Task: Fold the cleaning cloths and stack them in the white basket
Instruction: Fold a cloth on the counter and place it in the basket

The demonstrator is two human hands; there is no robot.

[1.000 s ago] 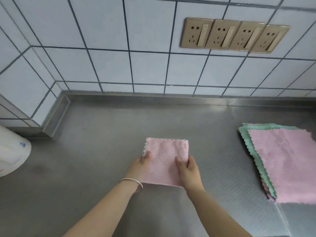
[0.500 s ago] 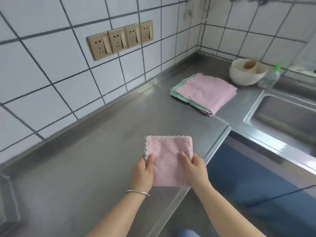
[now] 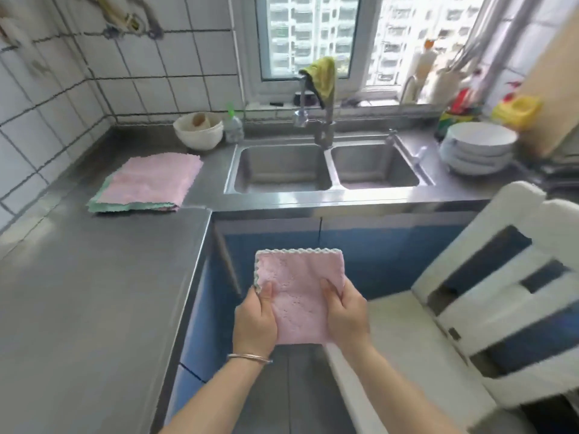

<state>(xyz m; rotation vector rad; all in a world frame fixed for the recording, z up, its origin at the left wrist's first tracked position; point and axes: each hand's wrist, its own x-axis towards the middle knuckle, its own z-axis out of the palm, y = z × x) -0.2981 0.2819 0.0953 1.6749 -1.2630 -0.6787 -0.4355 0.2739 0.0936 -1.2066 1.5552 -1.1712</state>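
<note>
A folded pink cleaning cloth point(image 3: 299, 288) with a scalloped pale edge is held in the air in front of the blue cabinet, off the counter. My left hand point(image 3: 255, 321) grips its left side with the thumb on top, and my right hand point(image 3: 346, 311) grips its right side the same way. A stack of unfolded pink and green cloths point(image 3: 147, 184) lies on the steel counter point(image 3: 78, 292) at the left, beside the sink. A white slatted basket point(image 3: 488, 296) stands at the right, below and to the right of my hands.
A double steel sink point(image 3: 326, 170) with a tap and a yellow rag sits behind. White bowls point(image 3: 199, 130) and a small bottle stand left of it. Stacked white plates point(image 3: 479, 145) and bottles crowd the right counter. Blue cabinet fronts point(image 3: 376, 255) lie below.
My view has swung right from the tiled wall to the sink. Both hands lifted the folded pink cloth off the counter and carried it out past the counter edge toward the white basket.
</note>
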